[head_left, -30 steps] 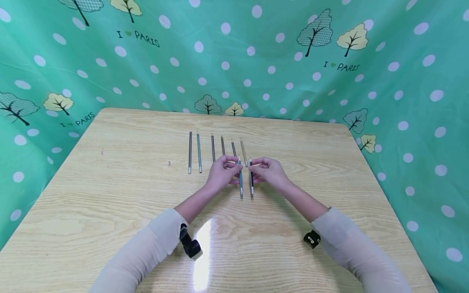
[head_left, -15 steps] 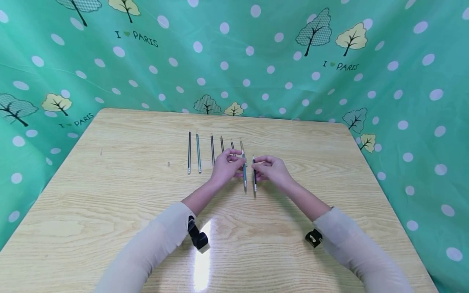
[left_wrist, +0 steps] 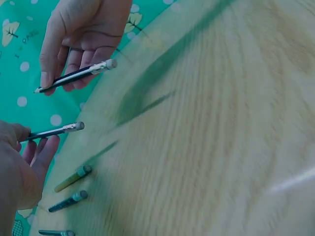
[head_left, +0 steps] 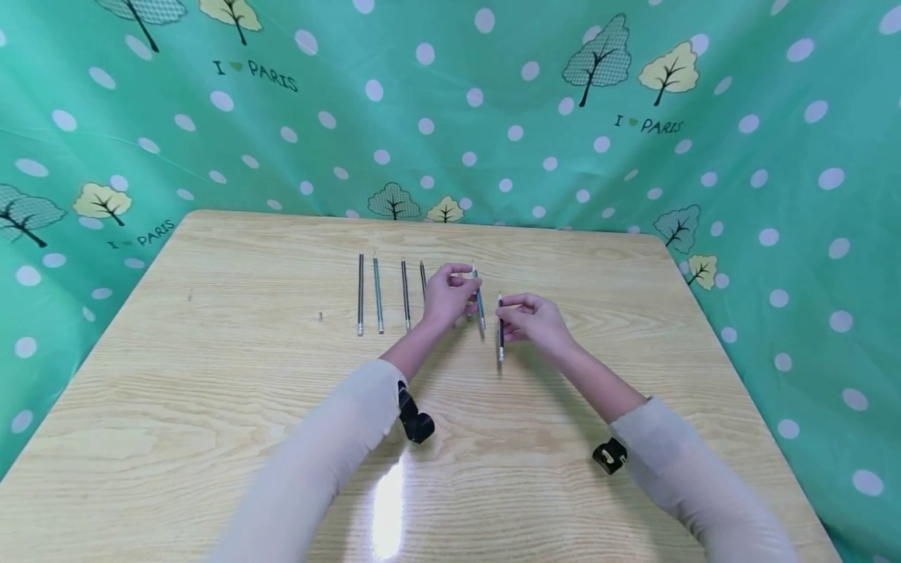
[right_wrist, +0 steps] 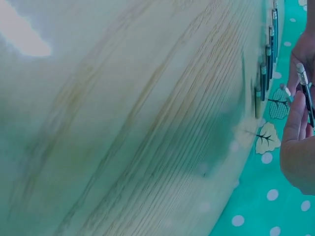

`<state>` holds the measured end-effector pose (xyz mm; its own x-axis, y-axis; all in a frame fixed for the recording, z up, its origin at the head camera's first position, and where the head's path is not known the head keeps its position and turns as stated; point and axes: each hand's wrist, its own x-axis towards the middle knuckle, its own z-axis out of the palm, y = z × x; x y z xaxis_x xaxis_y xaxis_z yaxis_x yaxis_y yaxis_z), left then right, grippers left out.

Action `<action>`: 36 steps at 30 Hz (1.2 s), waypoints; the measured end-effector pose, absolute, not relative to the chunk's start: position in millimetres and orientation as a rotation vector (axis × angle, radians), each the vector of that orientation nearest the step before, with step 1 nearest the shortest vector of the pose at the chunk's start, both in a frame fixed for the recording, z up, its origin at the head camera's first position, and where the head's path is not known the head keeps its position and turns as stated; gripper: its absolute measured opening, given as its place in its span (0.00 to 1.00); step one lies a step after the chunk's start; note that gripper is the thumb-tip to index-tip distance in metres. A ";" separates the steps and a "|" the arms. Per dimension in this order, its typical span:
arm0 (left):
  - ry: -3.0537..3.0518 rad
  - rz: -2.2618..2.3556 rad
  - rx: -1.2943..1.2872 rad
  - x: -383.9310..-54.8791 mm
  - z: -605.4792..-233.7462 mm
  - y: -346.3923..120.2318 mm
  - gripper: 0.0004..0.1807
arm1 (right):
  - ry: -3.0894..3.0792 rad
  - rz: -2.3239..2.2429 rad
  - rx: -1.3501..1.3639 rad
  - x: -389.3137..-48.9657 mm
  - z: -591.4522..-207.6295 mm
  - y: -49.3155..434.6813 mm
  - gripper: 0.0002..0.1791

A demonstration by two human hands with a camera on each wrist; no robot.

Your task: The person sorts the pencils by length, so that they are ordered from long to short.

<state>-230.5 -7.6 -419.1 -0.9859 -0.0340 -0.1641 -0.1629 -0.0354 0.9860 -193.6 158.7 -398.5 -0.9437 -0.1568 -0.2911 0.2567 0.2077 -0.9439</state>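
In the head view my left hand [head_left: 445,299] pinches a blue pencil [head_left: 481,306] between thumb and fingers, eraser end toward me. My right hand [head_left: 538,324] pinches a dark pencil [head_left: 501,332] a short way to the right of it. Shadows in the left wrist view show both pencils raised off the table. Under and left of my left hand lies a row of pencils, including a dark pencil [head_left: 360,295], a teal pencil [head_left: 378,295] and another dark pencil [head_left: 405,293]. The row's right end is partly hidden by my left hand; a yellowish pencil [left_wrist: 74,178] shows there in the left wrist view.
The pencils lie on a wooden table [head_left: 232,438] with a bright light reflection near the front. A small speck [head_left: 320,316] lies left of the row. A green dotted cloth [head_left: 310,133] hangs behind the table and along its sides.
My left hand has carried the blue pencil away from me and slightly right, over the row's right end. My right hand has shifted a little right with the dark pencil.
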 end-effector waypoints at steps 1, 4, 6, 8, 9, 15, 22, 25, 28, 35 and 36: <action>2.130 2.180 -0.228 -233.3 -419.4 -4.7 0.16 | 2.162 -1.794 0.095 -193.9 -398.7 159.9 0.22; 2.163 2.156 -0.267 -240.3 -421.0 2.9 0.15 | 2.159 -1.797 0.102 -194.5 -399.3 162.9 0.22; 2.185 2.138 -0.294 -244.2 -422.8 7.1 0.15 | 2.160 -1.800 0.104 -194.6 -399.7 164.7 0.22; 2.206 2.123 -0.316 -246.8 -424.1 10.7 0.15 | 2.166 -1.799 0.104 -194.7 -400.2 166.2 0.22; 2.218 2.112 -0.324 -247.8 -424.9 12.2 0.15 | 2.170 -1.797 0.104 -194.8 -400.4 166.8 0.22; 2.281 2.044 -0.349 -249.9 -430.7 19.6 0.15 | 2.192 -1.779 0.116 -195.0 -400.7 168.5 0.22; 2.334 2.000 -0.344 -251.8 -436.8 22.6 0.16 | 2.212 -1.765 0.150 -197.0 -402.0 172.5 0.21; 2.366 1.993 -0.334 -253.3 -438.7 22.5 0.17 | 2.221 -1.757 0.169 -198.1 -402.9 174.4 0.21; 2.390 1.986 -0.349 -254.4 -440.4 22.4 0.17 | 2.227 -1.748 0.177 -199.0 -404.0 176.3 0.22; 2.406 1.953 -0.359 -255.6 -442.1 23.7 0.17 | 2.234 -1.746 0.206 -200.8 -408.4 180.9 0.21; 2.411 1.943 -0.359 -255.6 -442.1 23.8 0.17 | 2.237 -1.745 0.208 -201.1 -409.0 181.6 0.21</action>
<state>-255.6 23.8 -442.1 -0.9732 -0.1631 -0.1622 -0.1931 0.1963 0.9613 -201.1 181.6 -409.0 -0.9458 -0.0670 -0.3178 0.2920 0.2534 -0.9222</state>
